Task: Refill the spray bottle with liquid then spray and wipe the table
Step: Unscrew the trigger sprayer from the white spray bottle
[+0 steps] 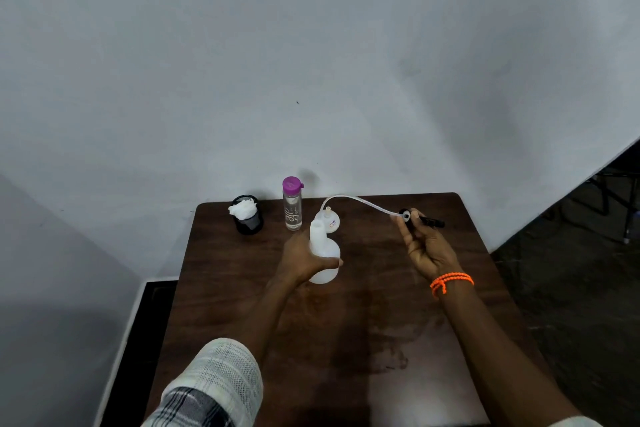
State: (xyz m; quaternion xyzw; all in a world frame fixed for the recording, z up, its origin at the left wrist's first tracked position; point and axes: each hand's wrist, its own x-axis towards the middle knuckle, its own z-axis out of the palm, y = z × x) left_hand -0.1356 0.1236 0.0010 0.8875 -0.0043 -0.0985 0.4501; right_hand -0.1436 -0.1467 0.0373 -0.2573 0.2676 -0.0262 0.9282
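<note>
My left hand [300, 259] grips a white translucent spray bottle [323, 255], upright and uncapped, just above the dark wooden table [381, 305]. My right hand [427, 246] holds the black spray head [420, 218] off to the right. Its clear dip tube [360, 200] arcs left and ends above a white funnel [327, 218] that sits behind the bottle. A clear bottle with a purple cap [292, 204] stands upright at the table's back edge.
A black mesh cup [247, 217] holding a white crumpled cloth [242, 208] stands at the back left corner. A grey wall rises right behind the table. Wet smears mark the table's near middle. Dark floor lies to the right.
</note>
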